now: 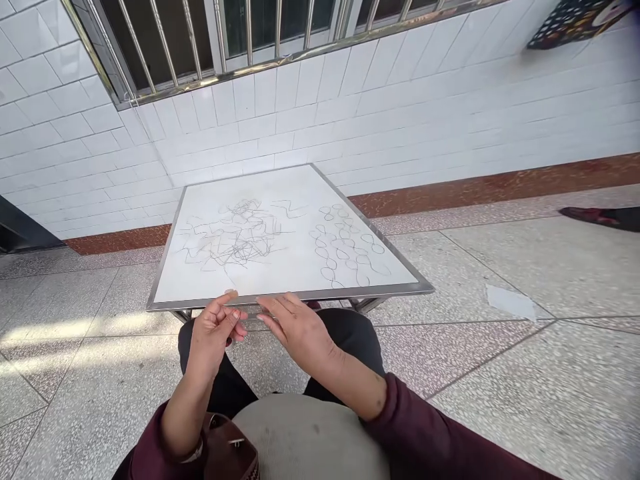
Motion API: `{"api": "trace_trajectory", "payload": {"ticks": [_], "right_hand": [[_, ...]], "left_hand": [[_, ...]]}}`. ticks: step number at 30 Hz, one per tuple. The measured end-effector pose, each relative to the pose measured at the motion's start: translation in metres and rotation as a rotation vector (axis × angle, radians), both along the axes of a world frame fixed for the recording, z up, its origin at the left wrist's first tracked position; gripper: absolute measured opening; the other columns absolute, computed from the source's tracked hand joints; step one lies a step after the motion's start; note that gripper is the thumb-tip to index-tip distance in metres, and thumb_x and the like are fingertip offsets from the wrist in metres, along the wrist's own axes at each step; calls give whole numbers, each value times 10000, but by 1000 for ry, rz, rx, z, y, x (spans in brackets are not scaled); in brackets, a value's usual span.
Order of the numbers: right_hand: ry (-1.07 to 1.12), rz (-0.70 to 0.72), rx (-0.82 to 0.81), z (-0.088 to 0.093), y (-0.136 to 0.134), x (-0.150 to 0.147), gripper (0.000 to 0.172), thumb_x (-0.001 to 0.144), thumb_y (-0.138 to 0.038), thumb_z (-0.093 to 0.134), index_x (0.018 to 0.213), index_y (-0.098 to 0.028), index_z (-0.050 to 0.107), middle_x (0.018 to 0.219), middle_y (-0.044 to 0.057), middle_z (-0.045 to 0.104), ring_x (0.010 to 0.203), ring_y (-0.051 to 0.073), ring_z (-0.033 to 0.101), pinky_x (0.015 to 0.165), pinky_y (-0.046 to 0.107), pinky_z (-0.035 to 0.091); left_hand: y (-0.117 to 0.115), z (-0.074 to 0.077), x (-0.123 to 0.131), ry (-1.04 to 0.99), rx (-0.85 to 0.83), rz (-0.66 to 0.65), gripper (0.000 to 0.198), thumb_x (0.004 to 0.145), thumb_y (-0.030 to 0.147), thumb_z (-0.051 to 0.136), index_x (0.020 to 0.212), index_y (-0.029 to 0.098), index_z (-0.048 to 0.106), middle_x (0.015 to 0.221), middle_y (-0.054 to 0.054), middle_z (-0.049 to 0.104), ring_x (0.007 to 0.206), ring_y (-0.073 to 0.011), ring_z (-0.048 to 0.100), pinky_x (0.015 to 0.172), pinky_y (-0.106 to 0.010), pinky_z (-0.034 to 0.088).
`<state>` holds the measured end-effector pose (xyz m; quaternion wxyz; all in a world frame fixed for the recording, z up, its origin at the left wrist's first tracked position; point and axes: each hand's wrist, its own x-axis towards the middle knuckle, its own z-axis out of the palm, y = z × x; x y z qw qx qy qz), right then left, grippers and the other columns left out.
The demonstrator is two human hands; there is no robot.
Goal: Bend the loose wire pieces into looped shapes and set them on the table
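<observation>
My left hand is at the front edge of a low white table. Its thumb presses against curled fingers while the index finger reaches forward; anything pinched there is too thin to make out. Facing it, my right hand has its fingers stretched out and its thumb apart, with nothing visible between them. On the left of the tabletop lies a tangle of thin, dark, wire-like strands, bent and crossing. Similar strands shaped into loops are spread out on the right.
A metal rim borders the tabletop. Behind stands a white tiled wall with a barred window. A pale scrap lies on the speckled floor. Another person's shoe shows at the right. A brown bag is at my lap.
</observation>
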<state>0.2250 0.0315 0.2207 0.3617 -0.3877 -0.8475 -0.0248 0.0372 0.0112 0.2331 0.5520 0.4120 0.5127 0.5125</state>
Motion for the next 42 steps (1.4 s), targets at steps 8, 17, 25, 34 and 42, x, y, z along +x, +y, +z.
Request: {"api": "trace_trajectory", "payload": {"ticks": [8,17,25,34,42], "right_hand": [[254,255,-366,-10,-3,7,197,1021,-232,439,1055,-213,632,947,41,731,846,162,687,740,274,541],[233,272,-321,-14,-18,23,246,1024,-234,398,1021,-196,641,823,44,699,719,156,638,638,259,503],[244,221,-302,-10,-18,23,207,1005,-183,430,1021,-205,635,849,45,709,753,163,650,652,262,511],[260,-1,-309,-14,-11,38,213,991,-193,435,998,-208,647,909,63,739,816,197,694,710,308,545],[213,106,-300,-6,-10,42,252,988,-165,407,1033,-212,650,933,66,738,845,194,698,724,311,560]], "left_hand": [[-17,-2,7,-126,-111,-161,529,775,364,762,1233,148,609,695,3,670,506,-91,576,487,-200,439],[-32,0,11,-195,-186,-252,625,787,245,735,1379,228,536,629,48,568,480,-52,438,445,-165,312],[-33,3,3,-274,-185,-175,655,766,234,770,1377,206,536,633,40,563,488,-46,434,426,-140,307],[-32,2,-8,-275,-172,-136,637,775,240,763,1369,193,538,614,48,573,461,-34,414,429,-126,310],[-21,4,-9,54,-69,-85,554,824,383,727,1318,179,578,777,-33,712,670,-123,590,608,-221,458]]}}
